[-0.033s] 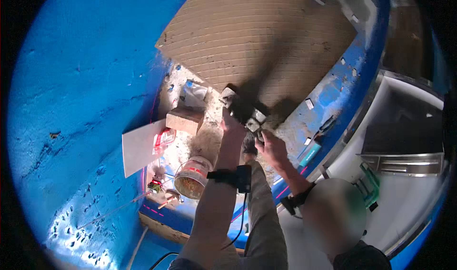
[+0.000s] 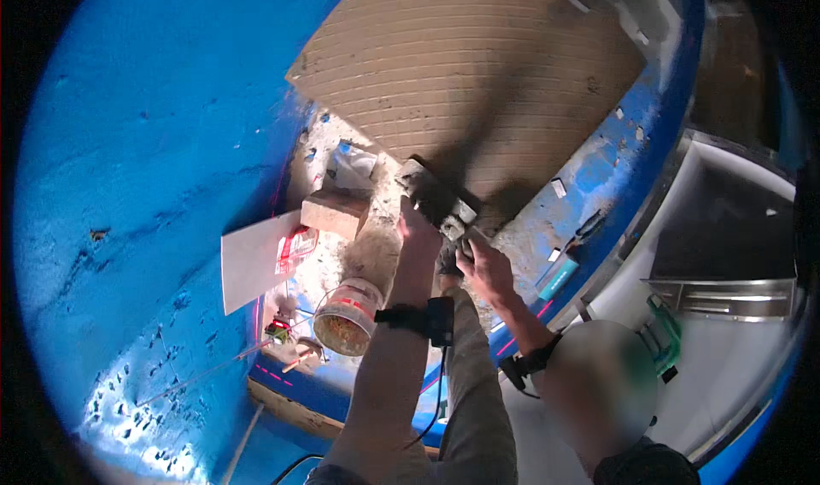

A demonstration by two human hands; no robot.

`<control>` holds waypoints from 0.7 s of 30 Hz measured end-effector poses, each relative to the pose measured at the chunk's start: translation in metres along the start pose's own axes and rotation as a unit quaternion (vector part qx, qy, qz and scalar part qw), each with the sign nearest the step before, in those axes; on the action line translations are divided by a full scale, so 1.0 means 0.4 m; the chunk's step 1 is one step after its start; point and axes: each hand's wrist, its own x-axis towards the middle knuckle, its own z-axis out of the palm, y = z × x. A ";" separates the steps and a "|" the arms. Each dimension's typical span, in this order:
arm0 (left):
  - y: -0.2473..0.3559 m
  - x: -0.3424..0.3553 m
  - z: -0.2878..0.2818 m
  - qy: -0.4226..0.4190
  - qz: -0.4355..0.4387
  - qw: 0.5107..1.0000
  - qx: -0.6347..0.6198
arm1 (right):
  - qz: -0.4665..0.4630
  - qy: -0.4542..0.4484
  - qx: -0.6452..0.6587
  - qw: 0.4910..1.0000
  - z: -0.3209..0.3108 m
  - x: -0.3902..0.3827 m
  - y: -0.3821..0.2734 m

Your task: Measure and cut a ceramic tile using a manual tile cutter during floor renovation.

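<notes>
My left hand (image 2: pixel 417 222) is closed on a wide, flat trowel (image 2: pixel 438 193), its long edge smeared with pale grey mortar. The trowel is over the near corner of a large ridged tan panel (image 2: pixel 478 83). Just right of it, my right hand (image 2: pixel 489 271) grips a small dark-handled tool (image 2: pixel 465 247). A lump of mortar (image 2: pixel 453 226) sits at that tool's end, against or very near the trowel. Shadow and fingers hide most of both handles. Under my hands a dark shoe (image 2: pixel 448 258) shows.
Left of my forearm are a mortar-stained bucket (image 2: pixel 346 323), a tan block (image 2: pixel 336 213), a white board (image 2: pixel 256 263) and a crumpled bag (image 2: pixel 350 167). A blue wall (image 2: pixel 154 186) rises at left. At right lie a teal box (image 2: pixel 558 277) and a green-handled tool (image 2: pixel 659 335).
The pale edge of the trowel shows as one longer strip, where before it appeared as separate light patches. Both hands stay almost in place; the whole view has shifted slightly.
</notes>
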 end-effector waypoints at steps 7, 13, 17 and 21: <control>0.097 -0.249 -0.204 0.065 0.141 0.965 0.211 | -0.041 -0.132 0.170 0.976 0.016 -0.128 -0.112; 0.175 -0.547 -0.576 0.032 0.159 0.985 0.062 | 0.209 -0.363 0.210 0.884 -0.008 -0.312 -0.435; 0.274 -0.752 -0.971 0.117 0.143 0.980 0.079 | 0.142 -0.417 0.148 0.886 0.084 -0.515 -0.647; 0.368 -1.079 -1.332 0.232 0.209 0.938 0.154 | 0.110 -0.407 0.075 0.904 0.166 -0.729 -0.834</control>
